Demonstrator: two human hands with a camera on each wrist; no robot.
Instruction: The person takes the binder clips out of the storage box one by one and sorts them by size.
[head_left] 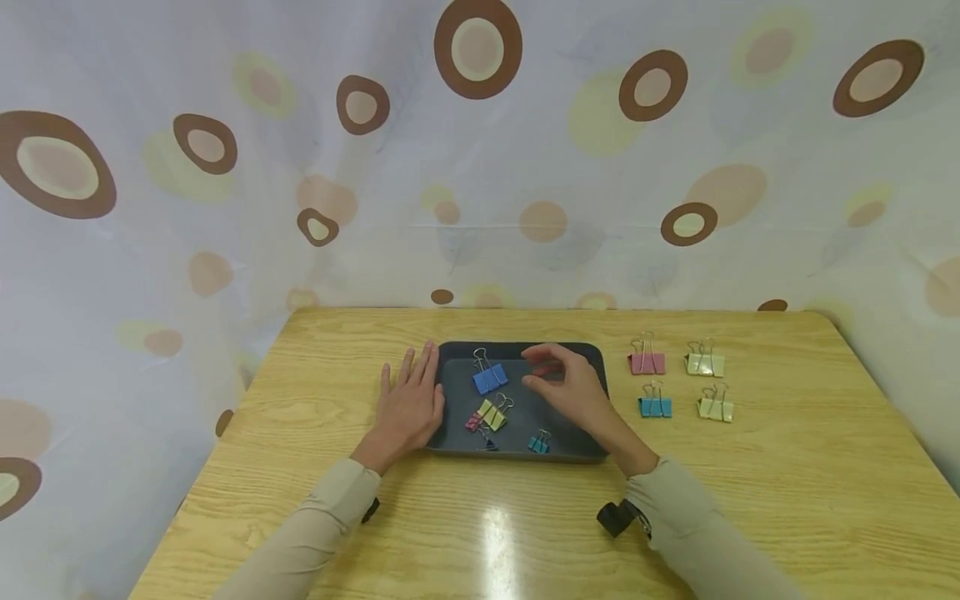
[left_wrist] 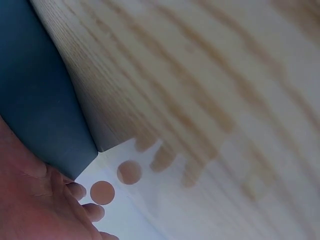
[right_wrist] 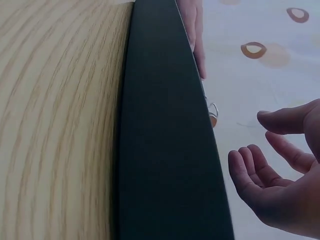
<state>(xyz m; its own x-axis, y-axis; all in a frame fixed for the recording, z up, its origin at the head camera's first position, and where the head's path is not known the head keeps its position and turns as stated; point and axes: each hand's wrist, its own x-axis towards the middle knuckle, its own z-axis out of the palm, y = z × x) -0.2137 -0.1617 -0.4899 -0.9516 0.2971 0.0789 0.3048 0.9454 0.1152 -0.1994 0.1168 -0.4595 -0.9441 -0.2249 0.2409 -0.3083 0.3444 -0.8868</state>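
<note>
My left hand (head_left: 405, 408) rests with straight fingers along the left rim of a dark tray (head_left: 450, 429). Over the tray's right half is my right hand (head_left: 573, 387), thumb and fingers loosely bent and apart with nothing between them, as the right wrist view shows too. A large blue binder clip (head_left: 491, 379) lies in the tray, left of the right fingertips. Below it a yellow-green binder clip (head_left: 493, 415) overlaps a pink binder clip (head_left: 473, 422). Nearer the front wall are a small dark binder clip (head_left: 491, 444) and a small teal binder clip (head_left: 538, 445).
Right of the tray, on the wooden table (head_left: 795, 467), stand a pink binder clip (head_left: 647, 363), a pale green binder clip (head_left: 706, 365), a blue binder clip (head_left: 656, 407) and a pale yellow binder clip (head_left: 716, 409) in two rows. A patterned curtain (head_left: 510, 167) hangs behind the table.
</note>
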